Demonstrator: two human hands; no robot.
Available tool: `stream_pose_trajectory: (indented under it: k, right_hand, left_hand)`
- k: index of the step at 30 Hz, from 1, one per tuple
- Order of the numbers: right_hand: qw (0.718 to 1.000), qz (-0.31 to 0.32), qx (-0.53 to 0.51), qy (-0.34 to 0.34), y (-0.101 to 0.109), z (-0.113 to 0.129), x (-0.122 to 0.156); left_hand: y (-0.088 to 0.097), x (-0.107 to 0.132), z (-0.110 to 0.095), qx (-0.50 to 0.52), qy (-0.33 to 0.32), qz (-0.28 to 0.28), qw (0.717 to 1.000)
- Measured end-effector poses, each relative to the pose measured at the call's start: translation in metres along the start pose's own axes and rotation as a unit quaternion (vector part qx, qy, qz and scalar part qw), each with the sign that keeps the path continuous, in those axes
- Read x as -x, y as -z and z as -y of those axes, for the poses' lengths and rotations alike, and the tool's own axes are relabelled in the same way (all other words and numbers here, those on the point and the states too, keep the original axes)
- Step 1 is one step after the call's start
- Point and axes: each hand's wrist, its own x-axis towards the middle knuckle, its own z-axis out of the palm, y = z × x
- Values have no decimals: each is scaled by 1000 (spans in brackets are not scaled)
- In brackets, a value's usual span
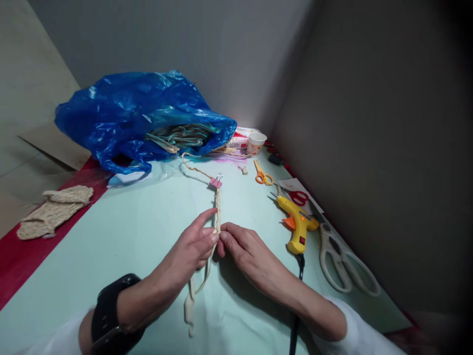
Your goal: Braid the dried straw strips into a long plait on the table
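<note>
A pale braided cord (217,207) lies on the light green table (129,231), running from a pink binder clip (215,182) down to my hands. My left hand (194,244) pinches the braid with thumb and fingers, index finger stretched along it. My right hand (244,249) pinches the same spot from the other side, fingers pressed together. Loose unbraided strands (191,301) trail below my hands toward me. A black watch sits on my left wrist (111,310).
A blue plastic bag (136,118) with strips inside lies at the back. On the right are a yellow glue gun (297,224), white scissors (343,264), red scissors (298,197), orange scissors (263,176) and a paper cup (256,143). Woven pieces (55,209) rest at left.
</note>
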Motion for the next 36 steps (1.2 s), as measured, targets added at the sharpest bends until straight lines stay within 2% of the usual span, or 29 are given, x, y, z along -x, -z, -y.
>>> stream_pose_trajectory:
  k: [4,10,13,20,28,32,36]
  right_hand:
    - [1000,9,-25,-8,0,-5,-1]
    - [988,-25,-149,-35,-6,-5,0]
    - [983,-40,-172,-55,-10,-3,-2]
    - [991,-105,-71,-34,-12,-4,-4]
    - [990,-141,-16,7,-12,-5,-1]
    - [991,-112,-79,-4,-11,-4,-1]
    - [969,-44,-241,-9,-9,-1,-3]
  left_hand:
    - [-1,1,-3,-76,-17,2,997]
    - [-1,4,-6,-187,-54,-34,980]
    - [-3,5,-7,-235,-56,-48,969]
    - [-7,9,-13,-360,-91,-124,920]
    - [-6,17,-13,-473,-151,-138,857]
    - [-11,18,-5,-466,-173,-131,858]
    - [-12,16,2,-468,-220,-136,845]
